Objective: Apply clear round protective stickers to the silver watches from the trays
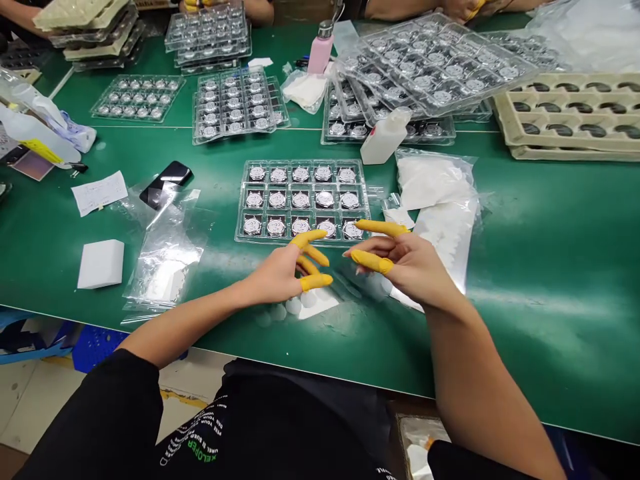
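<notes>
A clear plastic blister tray [303, 202] lies on the green table mat [550, 267], holding round silver watch faces in three rows of five. My left hand [283, 273] and my right hand [405, 263] hover at its front edge, fingers apart, with yellow finger cots on them. One left fingertip is at the tray's front rim, and a right fingertip reaches over its front right corner. Neither hand holds anything. Below my left hand lie a white paper scrap [317, 303] and pale round pieces [293, 307].
To the right stand white plastic bags [435, 180]; left are a clear bag [165, 253], white foam block [100, 263] and phone [165, 177]. Stacked trays [235, 103], beige trays [565, 113] and bottles [385, 137] stand behind. A co-worker's hand [197, 5] shows at the far edge.
</notes>
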`<state>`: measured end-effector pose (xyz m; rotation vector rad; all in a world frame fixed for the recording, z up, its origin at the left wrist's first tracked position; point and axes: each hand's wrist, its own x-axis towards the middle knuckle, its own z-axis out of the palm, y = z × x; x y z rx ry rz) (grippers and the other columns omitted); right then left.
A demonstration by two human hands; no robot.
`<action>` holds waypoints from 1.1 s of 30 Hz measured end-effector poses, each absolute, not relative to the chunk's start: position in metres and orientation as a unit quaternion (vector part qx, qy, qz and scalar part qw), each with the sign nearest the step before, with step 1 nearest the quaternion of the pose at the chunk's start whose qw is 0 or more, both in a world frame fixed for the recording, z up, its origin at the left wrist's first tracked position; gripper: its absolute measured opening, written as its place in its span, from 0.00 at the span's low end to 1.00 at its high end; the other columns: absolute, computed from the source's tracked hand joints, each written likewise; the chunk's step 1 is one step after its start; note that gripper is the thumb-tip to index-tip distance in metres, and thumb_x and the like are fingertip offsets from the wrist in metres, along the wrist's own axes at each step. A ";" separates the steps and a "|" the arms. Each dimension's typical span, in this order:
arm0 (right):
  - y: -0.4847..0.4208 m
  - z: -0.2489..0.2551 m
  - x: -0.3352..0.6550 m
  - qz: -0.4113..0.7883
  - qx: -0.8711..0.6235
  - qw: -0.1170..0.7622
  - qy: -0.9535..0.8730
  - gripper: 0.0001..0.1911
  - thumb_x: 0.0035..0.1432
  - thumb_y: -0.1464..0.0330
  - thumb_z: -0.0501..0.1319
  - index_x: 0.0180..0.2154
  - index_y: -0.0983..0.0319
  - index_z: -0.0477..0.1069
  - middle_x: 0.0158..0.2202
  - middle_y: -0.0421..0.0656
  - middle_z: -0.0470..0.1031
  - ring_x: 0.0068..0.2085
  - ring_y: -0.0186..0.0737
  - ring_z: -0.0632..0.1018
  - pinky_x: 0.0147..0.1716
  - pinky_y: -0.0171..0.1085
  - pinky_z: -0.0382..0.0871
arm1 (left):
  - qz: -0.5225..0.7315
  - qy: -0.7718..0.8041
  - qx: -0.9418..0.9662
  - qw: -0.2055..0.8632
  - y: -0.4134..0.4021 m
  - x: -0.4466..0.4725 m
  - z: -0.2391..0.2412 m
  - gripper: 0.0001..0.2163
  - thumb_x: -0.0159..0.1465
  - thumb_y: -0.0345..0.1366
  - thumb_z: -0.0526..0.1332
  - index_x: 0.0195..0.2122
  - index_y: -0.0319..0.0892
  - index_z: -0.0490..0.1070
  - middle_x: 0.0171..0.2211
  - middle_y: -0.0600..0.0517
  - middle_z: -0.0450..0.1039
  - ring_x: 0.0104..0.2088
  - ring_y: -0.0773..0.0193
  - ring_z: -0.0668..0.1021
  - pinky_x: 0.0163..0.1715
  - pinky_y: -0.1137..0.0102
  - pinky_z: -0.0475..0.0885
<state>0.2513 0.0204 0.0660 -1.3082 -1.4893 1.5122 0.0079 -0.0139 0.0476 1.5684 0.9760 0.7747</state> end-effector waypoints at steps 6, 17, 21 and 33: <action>0.027 0.063 0.260 0.563 -0.492 0.410 -0.523 0.41 0.38 0.58 0.80 0.54 0.53 0.71 0.43 0.43 0.81 0.31 0.39 0.80 0.38 0.46 0.81 | 0.362 0.494 0.549 0.568 -0.015 0.018 0.034 0.26 0.59 0.30 0.68 0.58 0.46 0.65 0.35 0.53 0.79 0.24 0.71 0.72 0.26 0.71 0.69; 0.027 0.037 0.227 0.594 -0.498 0.412 -0.479 0.45 0.38 0.56 0.79 0.57 0.53 0.65 0.41 0.42 0.83 0.38 0.43 0.83 0.35 0.43 0.82 | 0.458 0.321 0.719 0.412 -0.004 0.014 -0.002 0.27 0.64 0.47 0.67 0.58 0.51 0.54 0.61 0.41 0.67 0.48 0.57 0.81 0.48 0.57 0.78; 0.026 0.034 0.217 0.584 -0.488 0.438 -0.479 0.40 0.40 0.58 0.79 0.54 0.54 0.67 0.42 0.41 0.81 0.37 0.40 0.82 0.37 0.43 0.83 | 0.471 0.328 0.654 0.493 -0.003 0.014 -0.013 0.22 0.67 0.44 0.65 0.57 0.52 0.57 0.52 0.46 0.75 0.39 0.64 0.82 0.43 0.63 0.79; 0.028 0.023 0.223 0.535 -0.453 0.509 -0.499 0.34 0.46 0.60 0.78 0.53 0.50 0.70 0.43 0.40 0.81 0.37 0.43 0.85 0.37 0.45 0.85 | 0.416 0.440 0.454 0.654 -0.005 0.006 0.024 0.30 0.61 0.47 0.70 0.60 0.46 0.62 0.47 0.47 0.77 0.29 0.69 0.81 0.33 0.69 0.80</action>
